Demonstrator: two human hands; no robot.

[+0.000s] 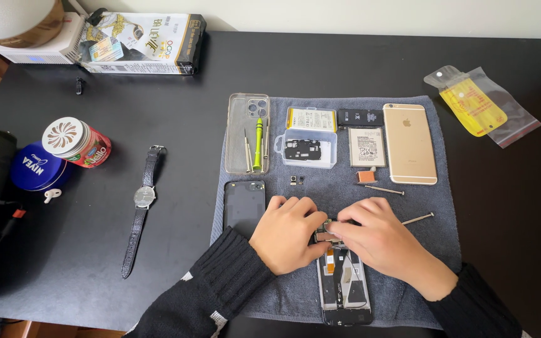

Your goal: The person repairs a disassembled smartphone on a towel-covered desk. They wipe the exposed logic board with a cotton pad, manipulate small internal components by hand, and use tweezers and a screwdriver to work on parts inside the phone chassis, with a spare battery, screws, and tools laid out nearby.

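Note:
An opened phone [344,288] with its back off lies lengthwise on a grey cloth mat [433,250]. My left hand [288,233] and my right hand [377,241] meet over its top end, fingertips pinching a small metal part [325,235] there. What exactly each finger grips is hidden. A dark phone back cover [244,206] lies just left of my left hand. A thin screwdriver [418,218] rests right of my right hand.
On the mat: a clear case [247,131] holding a green screwdriver [258,144], a clear parts box [308,147], two batteries, a gold phone [409,143]. A wristwatch [143,200], a blue tin [32,166] and a red jar [79,143] sit left. A plastic bag [480,106] lies right.

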